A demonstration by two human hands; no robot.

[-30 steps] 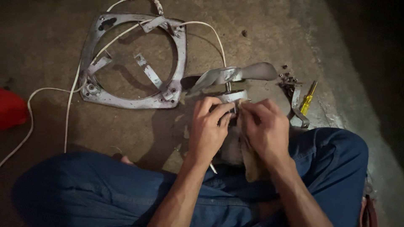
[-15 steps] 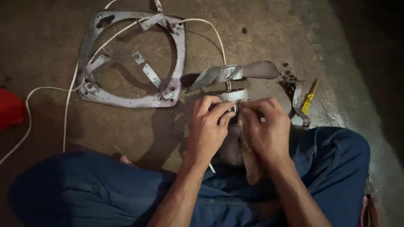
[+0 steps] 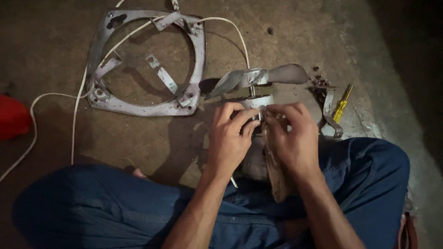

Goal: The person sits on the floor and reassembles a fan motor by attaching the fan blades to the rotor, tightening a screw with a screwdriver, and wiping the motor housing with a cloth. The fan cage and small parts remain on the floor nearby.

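A fan motor [image 3: 256,102] with grey blades [image 3: 258,77] stands upright on the concrete floor [image 3: 55,27] between a seated person's knees, just in front of the blue trousers [image 3: 115,207]. The left hand [image 3: 230,138] curls its fingers around the motor's near side, thumb and forefinger pinched at its rim. The right hand [image 3: 290,136] grips the other side, fingertips closed together against the same spot; what they pinch is too small to tell. A square metal frame [image 3: 196,55] lies well apart to the left, a white cord [image 3: 76,110] running across it. A yellow screwdriver [image 3: 342,105], a bracket [image 3: 328,110] and loose screws [image 3: 318,80] lie just right of the motor. A red object [image 3: 13,117] sits at the left edge.
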